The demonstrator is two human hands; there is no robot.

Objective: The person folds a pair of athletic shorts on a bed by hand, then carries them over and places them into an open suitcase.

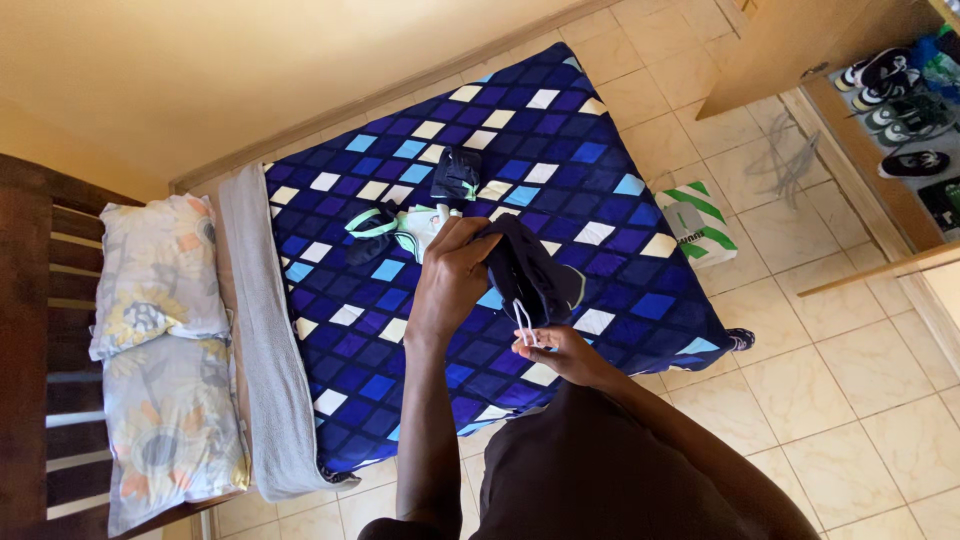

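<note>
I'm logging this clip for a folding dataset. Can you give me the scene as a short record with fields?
Setting: bed with blue diamond-pattern cover, tiled floor
Left hand: grip closed on dark garment
Right hand: pinching the garment's white drawstring
On bed: folded dark item, green-trimmed garment
Bed head: two floral pillows
Floor: green-and-white bag

Warm, even daylight, brightest on the pale wall (250, 70) and floor tiles (850, 380), headboard (30, 330) in deep shadow, soft shadows only, no glare, fairly sharp focus, wide-angle bending at the edges
</note>
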